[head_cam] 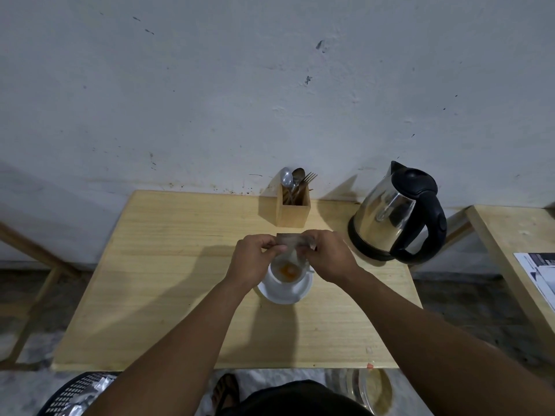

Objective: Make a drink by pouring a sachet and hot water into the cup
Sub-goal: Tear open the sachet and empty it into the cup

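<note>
A white cup (277,276) stands on a white saucer (300,291) in the middle of the wooden table (168,265). Orange powder (286,270) lies in the bottom of the cup. Both hands hold a small sachet (292,240) just above the cup's far rim. My left hand (255,259) pinches its left end and my right hand (329,255) pinches its right end. The sachet is blurred, and the fingers hide its ends. A steel electric kettle (393,213) with a black handle and lid stands on its base at the table's back right.
A wooden holder (292,210) with spoons and a fork stands at the table's back edge, behind the cup. A second table (510,235) with a printed sheet is at the right. On the floor are a black basket (75,394) at bottom left and a glass jar (372,391) at bottom right.
</note>
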